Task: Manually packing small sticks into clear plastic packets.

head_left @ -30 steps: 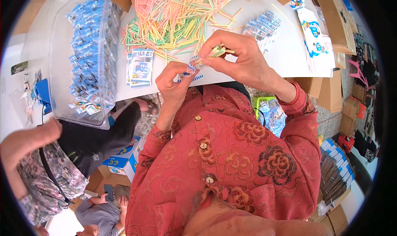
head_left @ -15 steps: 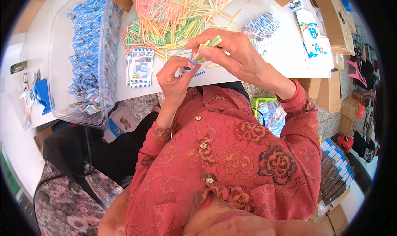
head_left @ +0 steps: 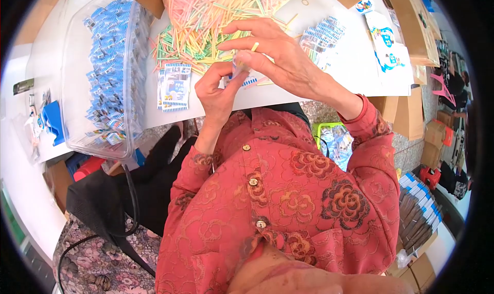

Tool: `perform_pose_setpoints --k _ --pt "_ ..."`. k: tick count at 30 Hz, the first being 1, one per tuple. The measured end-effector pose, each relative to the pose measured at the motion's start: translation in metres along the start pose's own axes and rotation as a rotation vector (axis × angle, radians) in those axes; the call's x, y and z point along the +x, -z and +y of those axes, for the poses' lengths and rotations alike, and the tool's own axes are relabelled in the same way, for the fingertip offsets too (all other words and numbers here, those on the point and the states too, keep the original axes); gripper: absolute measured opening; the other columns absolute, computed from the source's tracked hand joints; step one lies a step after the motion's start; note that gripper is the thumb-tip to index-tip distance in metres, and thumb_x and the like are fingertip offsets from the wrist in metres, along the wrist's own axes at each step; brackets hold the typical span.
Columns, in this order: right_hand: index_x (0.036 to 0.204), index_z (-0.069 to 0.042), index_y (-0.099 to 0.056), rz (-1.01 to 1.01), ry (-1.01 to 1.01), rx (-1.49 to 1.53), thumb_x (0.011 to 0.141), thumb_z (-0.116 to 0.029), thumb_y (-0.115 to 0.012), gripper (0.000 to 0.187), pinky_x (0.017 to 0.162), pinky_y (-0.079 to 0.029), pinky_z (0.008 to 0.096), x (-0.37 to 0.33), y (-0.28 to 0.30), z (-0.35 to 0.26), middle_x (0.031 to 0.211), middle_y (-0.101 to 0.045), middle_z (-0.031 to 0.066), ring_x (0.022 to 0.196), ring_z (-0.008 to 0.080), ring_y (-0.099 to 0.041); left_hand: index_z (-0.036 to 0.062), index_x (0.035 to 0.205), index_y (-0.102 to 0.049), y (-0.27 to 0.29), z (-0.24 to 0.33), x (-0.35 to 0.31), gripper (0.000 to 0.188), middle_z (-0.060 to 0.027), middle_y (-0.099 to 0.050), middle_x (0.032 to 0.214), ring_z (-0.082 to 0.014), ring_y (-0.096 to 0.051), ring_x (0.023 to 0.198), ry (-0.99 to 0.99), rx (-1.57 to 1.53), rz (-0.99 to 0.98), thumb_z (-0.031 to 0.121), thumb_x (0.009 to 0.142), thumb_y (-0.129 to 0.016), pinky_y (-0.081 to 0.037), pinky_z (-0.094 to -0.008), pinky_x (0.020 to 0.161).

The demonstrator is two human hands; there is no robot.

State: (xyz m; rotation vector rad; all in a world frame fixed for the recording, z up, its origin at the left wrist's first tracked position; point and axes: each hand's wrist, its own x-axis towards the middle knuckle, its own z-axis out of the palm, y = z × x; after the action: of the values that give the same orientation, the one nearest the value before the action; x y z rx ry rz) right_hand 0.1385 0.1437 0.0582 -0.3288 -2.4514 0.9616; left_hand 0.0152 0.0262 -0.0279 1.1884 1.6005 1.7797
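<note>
My left hand [head_left: 216, 90] is closed, pinching a small clear-and-printed packet [head_left: 239, 65] upright between thumb and fingers above the table's near edge. My right hand [head_left: 288, 59] reaches over it from the right with fingers stretched out and spread, its thumb against the packet's top. One thin yellow-green stick [head_left: 254, 47] shows beside the right thumb; its lower end is hidden. Just beyond the hands lies a heap of thin pastel sticks [head_left: 190, 44] in pink, yellow and green. Flat blue-and-white packets [head_left: 175, 88] are stacked left of my left hand.
A clear plastic bin [head_left: 72, 98] full of filled blue packets stands at the left. More flat packets [head_left: 323, 36] and a white printed bag [head_left: 383, 36] lie to the right on the white table [head_left: 355, 78]. Cardboard boxes [head_left: 409, 114] stand beyond. Below is a green basket [head_left: 320, 132] with packets.
The bundle of sticks in my right hand no longer shows; a single stick is visible. My right fingers have spread and lifted. At lower left the black cloth and strap have shifted.
</note>
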Motion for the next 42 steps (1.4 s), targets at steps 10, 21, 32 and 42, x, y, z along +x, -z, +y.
perform_pose_setpoints --k 10,21,32,42 --pt "0.13 -0.008 -0.052 -0.036 -0.034 0.266 0.097 -0.023 -0.044 0.037 0.105 -0.033 0.038 0.003 -0.004 0.009 0.135 -0.048 0.0109 0.128 0.0266 -0.041 -0.0029 0.099 -0.065 0.0 -0.003 -0.004 0.019 -0.0006 -0.065 0.086 -0.0048 -0.055 0.076 0.194 -0.235 -0.034 -0.001 0.08 -0.068 -0.046 -0.0203 0.068" --pt "0.127 -0.006 -0.051 -0.02 -0.251 0.303 0.094 -0.016 -0.051 0.034 0.092 -0.044 0.0318 -0.004 0.002 0.011 0.121 -0.056 0.008 0.106 0.0173 -0.055 -0.003 0.105 -0.064 0.008 0.003 -0.002 0.02 -0.0028 -0.066 0.092 -0.0054 -0.056 0.078 0.34 -0.41 -0.022 0.009 0.09 -0.061 -0.046 -0.021 0.07" --pt "0.089 0.001 -0.058 0.08 -0.287 0.278 0.09 -0.012 -0.06 0.014 0.065 -0.044 0.0244 -0.027 -0.015 0.03 0.077 -0.058 0.0012 0.073 0.0075 -0.053 -0.0046 0.104 -0.063 0.012 -0.004 -0.001 0.025 -0.001 -0.064 0.09 -0.0056 -0.053 0.08 0.244 -0.257 0.013 0.017 0.095 -0.055 -0.044 -0.0204 0.073" --pt "0.097 -0.003 -0.058 0.054 -0.439 0.665 0.092 -0.012 -0.059 0.01 0.062 -0.042 0.02 -0.041 -0.023 0.037 0.082 -0.055 -0.0043 0.074 0.0019 -0.049 -0.0044 0.099 -0.063 -0.001 0.014 -0.001 0.017 -0.0044 -0.065 0.088 -0.0071 -0.057 0.078 0.336 -0.371 -0.077 0.003 0.084 -0.067 -0.045 -0.0208 0.07"
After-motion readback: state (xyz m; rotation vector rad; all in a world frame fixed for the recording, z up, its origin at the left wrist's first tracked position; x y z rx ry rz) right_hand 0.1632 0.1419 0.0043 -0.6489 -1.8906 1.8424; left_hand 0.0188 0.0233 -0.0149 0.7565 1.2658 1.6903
